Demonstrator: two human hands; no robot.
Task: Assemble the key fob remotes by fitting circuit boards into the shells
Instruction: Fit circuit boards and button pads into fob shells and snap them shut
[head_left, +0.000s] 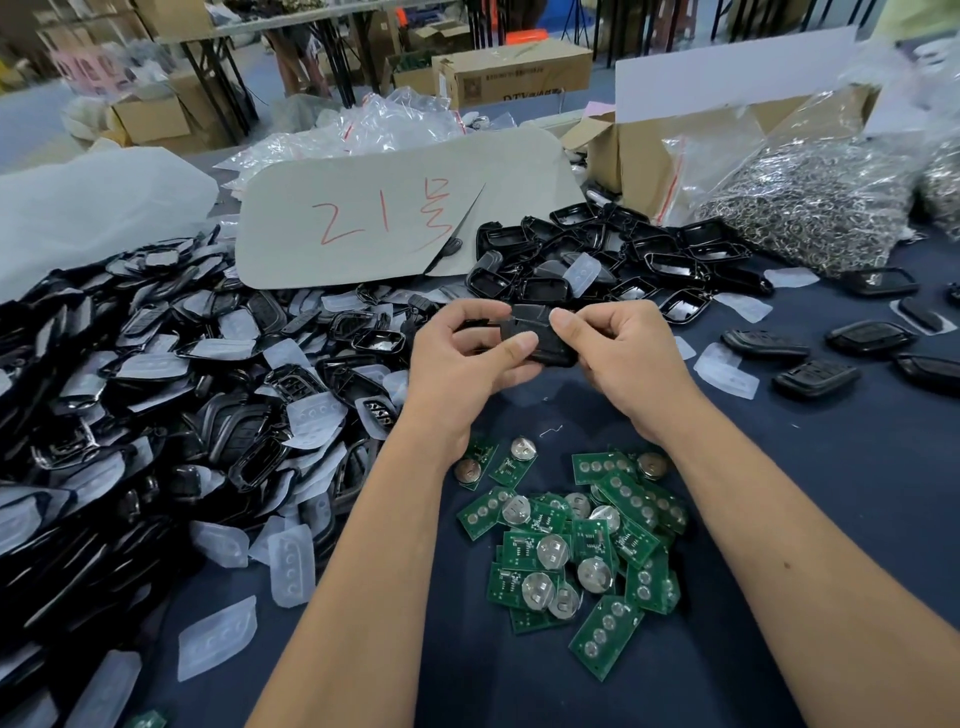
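One black shell (537, 338) held up at frame centre, clear of the blue tabletop (779, 519), prob. so both halves can be pressed or lined up without the cloth in the way. Can't tell if a board already sits inside; inner side hidden by fingers. Gripped from both ends: left hand (462, 364) w/ thumb laid across the near-left face and fingers curled behind, right hand (618, 353) pinching the upper-right edge between thumb and forefinger. Looks like a squeeze-to-close or a check of the seam, judged from opposing thumbs. Both wrists bent slightly inward, palms roughly facing each other, forearms coming up from bottom of frame in a V.

Just below the hands, lower centre: loose heap of green circuit boards (576, 545), many w/ coin cells, kept close for the next pick. Left half of frame: big pile of black shell parts and clear rubber button pads (156, 389), within easy left-hand reach. Upper centre: second, smaller pile of open shell halves (613, 260). Right edge, mid-height: a few closed fobs (815, 376) set apart, likely the done lot. Behind: grey card w/ red writing (395, 218), bag of metal rings (810, 208) upper right, cardboard box (623, 150).
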